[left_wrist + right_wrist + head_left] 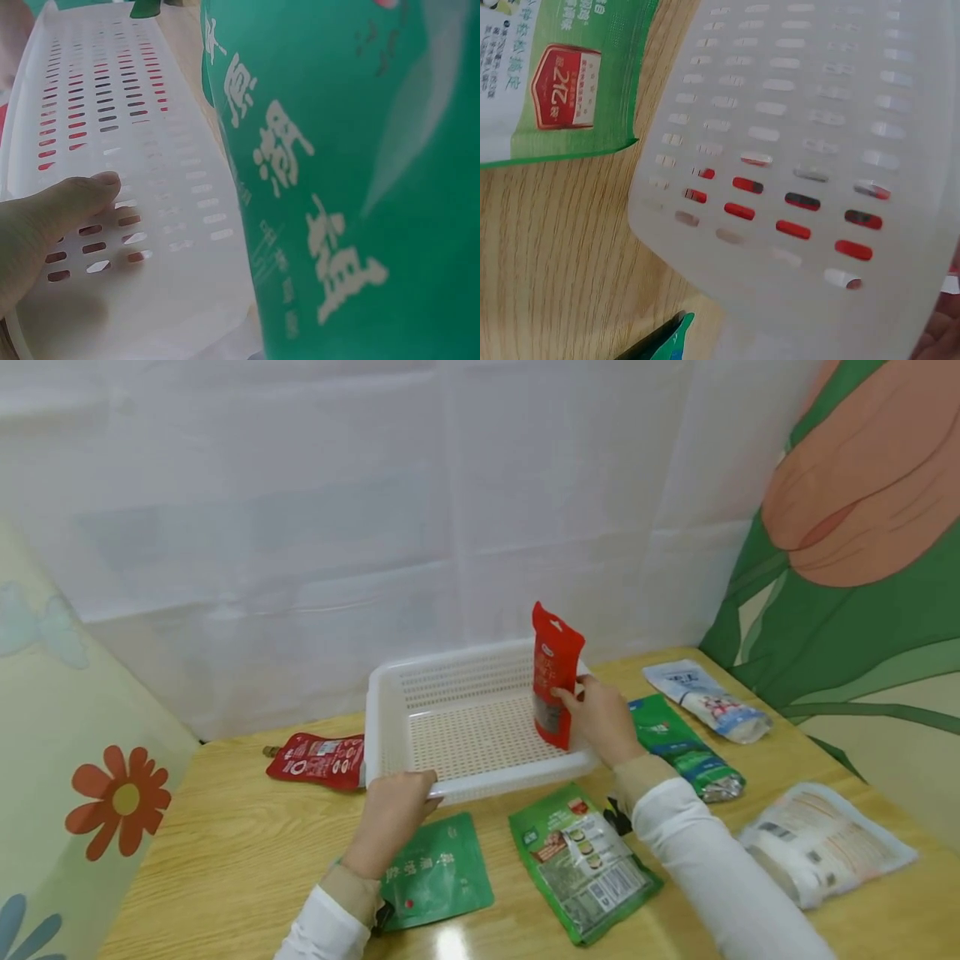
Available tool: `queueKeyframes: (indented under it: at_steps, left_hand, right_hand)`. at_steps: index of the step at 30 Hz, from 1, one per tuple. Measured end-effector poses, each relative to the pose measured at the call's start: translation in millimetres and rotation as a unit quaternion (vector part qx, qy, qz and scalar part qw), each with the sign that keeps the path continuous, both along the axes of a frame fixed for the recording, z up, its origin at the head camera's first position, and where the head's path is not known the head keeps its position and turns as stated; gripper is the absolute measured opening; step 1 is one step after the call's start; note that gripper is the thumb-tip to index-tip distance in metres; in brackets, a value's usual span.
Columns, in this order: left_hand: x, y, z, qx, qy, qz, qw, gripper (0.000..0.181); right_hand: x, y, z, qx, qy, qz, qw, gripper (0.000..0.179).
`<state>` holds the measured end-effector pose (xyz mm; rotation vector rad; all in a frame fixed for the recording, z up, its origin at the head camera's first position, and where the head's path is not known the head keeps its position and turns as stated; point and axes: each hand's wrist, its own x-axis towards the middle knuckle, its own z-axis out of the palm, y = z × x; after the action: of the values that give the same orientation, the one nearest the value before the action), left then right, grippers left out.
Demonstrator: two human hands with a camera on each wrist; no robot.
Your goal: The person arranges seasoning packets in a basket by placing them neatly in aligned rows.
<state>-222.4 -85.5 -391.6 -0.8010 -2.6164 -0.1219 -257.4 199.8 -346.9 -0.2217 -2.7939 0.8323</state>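
L hand (396, 810) fwd, gripping wht basket (517, 775) by nr rim; R hand (602, 718) farther fwd, pinching red pkt (555, 660).

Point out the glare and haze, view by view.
Head: a bright glare spot on the wooden table at the bottom edge; left wrist: a pale streak of glare on the green pouch; right wrist: the white basket looks hazy and washed out.

A room whose exact kind cannot be told: creased white sheeting (300, 543) hangs behind a wood-grain table (247, 843), and the side walls (45, 710) carry decorative pictures, a red flower (126, 799) at left, a salmon-pink bloom (862, 485) at right.
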Motion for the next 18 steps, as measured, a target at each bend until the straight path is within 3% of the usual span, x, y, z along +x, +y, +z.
queueKeyframes:
  at_steps: [7, 18]
  left_hand:
    - [1.1, 0.2, 1.6, 0.005, -0.003, -0.001, 1.0, 0.03]
    - [4.0, -0.8, 1.6, 0.013, -0.008, -0.003, 0.9999, 0.03]
  right_hand:
    - [4.6, 9, 2.1, 0.029, 0.002, -0.006, 0.9996, 0.05]
    - [15.2, 26, 6.3, 0.031, 0.006, -0.007, 0.9995, 0.061]
